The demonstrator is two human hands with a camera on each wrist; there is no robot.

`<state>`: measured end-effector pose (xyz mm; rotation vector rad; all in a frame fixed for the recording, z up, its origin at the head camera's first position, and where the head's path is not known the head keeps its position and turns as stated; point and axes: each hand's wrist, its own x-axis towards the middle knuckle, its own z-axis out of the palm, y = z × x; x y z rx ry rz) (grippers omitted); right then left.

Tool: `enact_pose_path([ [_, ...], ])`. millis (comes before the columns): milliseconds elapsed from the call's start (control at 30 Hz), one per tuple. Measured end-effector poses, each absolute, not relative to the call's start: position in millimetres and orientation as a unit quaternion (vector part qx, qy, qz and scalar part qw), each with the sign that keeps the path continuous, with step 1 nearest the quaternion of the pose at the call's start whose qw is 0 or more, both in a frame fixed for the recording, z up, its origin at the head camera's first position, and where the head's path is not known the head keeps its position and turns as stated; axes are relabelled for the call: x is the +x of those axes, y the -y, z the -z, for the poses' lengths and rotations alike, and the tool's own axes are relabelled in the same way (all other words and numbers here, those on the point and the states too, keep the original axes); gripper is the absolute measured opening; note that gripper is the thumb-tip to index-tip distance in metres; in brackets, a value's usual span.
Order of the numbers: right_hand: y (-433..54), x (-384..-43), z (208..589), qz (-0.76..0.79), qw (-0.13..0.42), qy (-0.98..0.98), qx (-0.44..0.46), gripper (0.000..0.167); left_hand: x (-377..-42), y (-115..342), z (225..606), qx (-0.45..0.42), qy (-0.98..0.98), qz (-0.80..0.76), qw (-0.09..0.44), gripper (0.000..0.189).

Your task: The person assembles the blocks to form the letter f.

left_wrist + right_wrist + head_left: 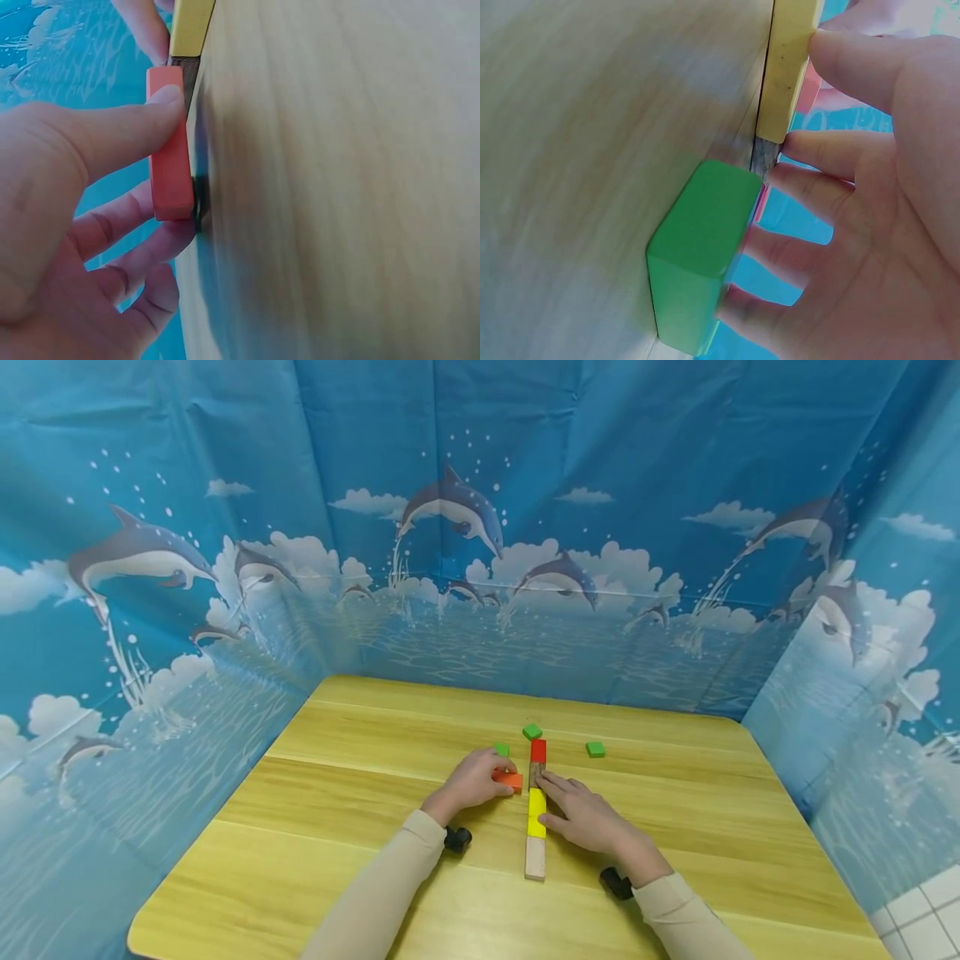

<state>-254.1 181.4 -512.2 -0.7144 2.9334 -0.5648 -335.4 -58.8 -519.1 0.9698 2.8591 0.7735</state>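
My left hand (471, 781) grips an orange block (172, 169), thumb across its face and fingers behind it. That block lies crosswise just left of a straight row of blocks. From near to far, the row has a pale wooden block (535, 860), a yellow block (536, 812), a dark brown block (536, 774) and a red block (538, 751). My right hand (592, 821) lies along the row's right side with fingers extended. Its thumb is at the yellow block's side and its forward fingertips are at the dark brown block.
Three green blocks lie about the row's far end: one behind the red block (532, 732), one partly hidden behind my left hand (501, 749), and one to the right (595, 749). The wooden table (360, 727) ends at a blue dolphin curtain (480, 635).
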Motion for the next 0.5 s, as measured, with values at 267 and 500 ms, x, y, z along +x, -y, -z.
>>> enact_pose_path([
  [267, -182.1, -254.1, 512.5, 0.184, 0.032, -0.954, -0.235, 0.069, -343.9, 45.4, 518.8, 0.299, -0.927, -0.224, -0.020, 0.030],
  [500, -181.8, -254.9, 514.3, 0.183, 0.031, -0.954, -0.235, 0.069, -351.4, 40.7, 523.1, 0.283, -0.937, -0.202, -0.043, 0.030],
])
